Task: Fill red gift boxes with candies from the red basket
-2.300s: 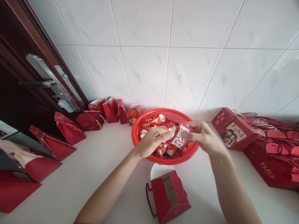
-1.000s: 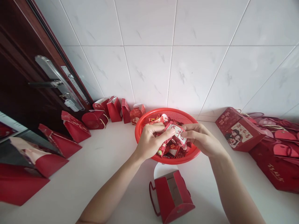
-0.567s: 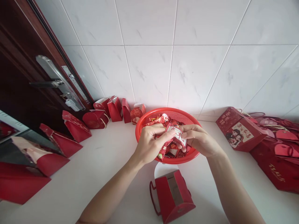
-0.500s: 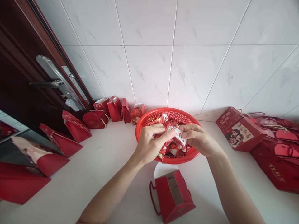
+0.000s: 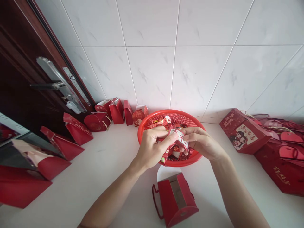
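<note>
Over a red plastic basket (image 5: 171,164) full of wrapped sweets, both my hands hold red-and-white candy packets (image 5: 178,135). My left hand (image 5: 152,144) has its thumb pressed on the white label, with the fingers curled beneath. My right hand (image 5: 204,144) pinches the right side of the same packet between thumb and fingers. Another red packet with a green spot (image 5: 164,157) hangs below my left hand; whether that hand grips it too I cannot tell. In front of the basket lies a red gift box (image 5: 167,199) with an open top and a dark red cord handle.
Several red paper boxes (image 5: 97,121) line the wall and the left edge of the white table (image 5: 102,158). At the right lie a printed red box (image 5: 244,133) and a pile of red bags (image 5: 282,171). A dark door (image 5: 21,63) borders the left.
Almost nothing differs. My hands and the packet have shifted very slightly left; the basket and boxes stay where they were.
</note>
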`<state>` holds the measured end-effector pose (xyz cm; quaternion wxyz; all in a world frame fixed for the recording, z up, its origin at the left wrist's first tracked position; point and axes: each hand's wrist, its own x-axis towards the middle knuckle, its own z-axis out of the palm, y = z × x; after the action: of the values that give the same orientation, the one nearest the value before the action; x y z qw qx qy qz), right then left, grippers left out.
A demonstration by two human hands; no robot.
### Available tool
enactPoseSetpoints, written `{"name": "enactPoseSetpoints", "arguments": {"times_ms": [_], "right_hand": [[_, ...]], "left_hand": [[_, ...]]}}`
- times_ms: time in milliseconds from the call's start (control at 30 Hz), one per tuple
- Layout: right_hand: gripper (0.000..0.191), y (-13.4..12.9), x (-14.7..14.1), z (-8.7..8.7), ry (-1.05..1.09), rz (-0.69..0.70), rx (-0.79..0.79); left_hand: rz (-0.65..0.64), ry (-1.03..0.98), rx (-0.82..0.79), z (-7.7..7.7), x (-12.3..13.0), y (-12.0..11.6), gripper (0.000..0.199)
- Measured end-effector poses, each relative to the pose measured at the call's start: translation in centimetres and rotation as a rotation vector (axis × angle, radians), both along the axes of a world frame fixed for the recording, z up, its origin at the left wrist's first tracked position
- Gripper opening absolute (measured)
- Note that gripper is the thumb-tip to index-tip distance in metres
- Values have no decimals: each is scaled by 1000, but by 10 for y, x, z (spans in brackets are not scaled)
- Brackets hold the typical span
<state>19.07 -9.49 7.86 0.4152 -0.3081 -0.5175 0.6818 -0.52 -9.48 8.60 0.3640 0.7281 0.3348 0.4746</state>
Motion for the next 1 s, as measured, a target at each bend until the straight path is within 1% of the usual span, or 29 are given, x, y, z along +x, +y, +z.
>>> {"name": "enactPoseSetpoints", "arguments": {"times_ms": [133,233,433,500,600,767,900,1000], "right_hand": [[28,-1,2,-1,-13,25,50],[28,-2,1,0,0,35,74],[26,-4,-3,2,104,-3,6],[24,-5,-4,3,117,-1,-4],[25,-5,-5,4,122,4,-33],[26,-3,-7,2,148,41,-86],[28,-2,-7,-1,158,92,-86],[29,-2,-6,-1,147,103,-71]], "left_hand": [[71,-51,106,-1,1,-1,50],[119,-66,185,-1,2,0,51],[221,-27,279,-1,1,1,53],[231,-28,290,-1,1,0,53],[200,-24,248,1,-1,0,54],[109,-43,152,6,-4,0,54],[65,-53,81,9,-5,-2,53],[53,-61,36,9,-4,-3,52]]}}
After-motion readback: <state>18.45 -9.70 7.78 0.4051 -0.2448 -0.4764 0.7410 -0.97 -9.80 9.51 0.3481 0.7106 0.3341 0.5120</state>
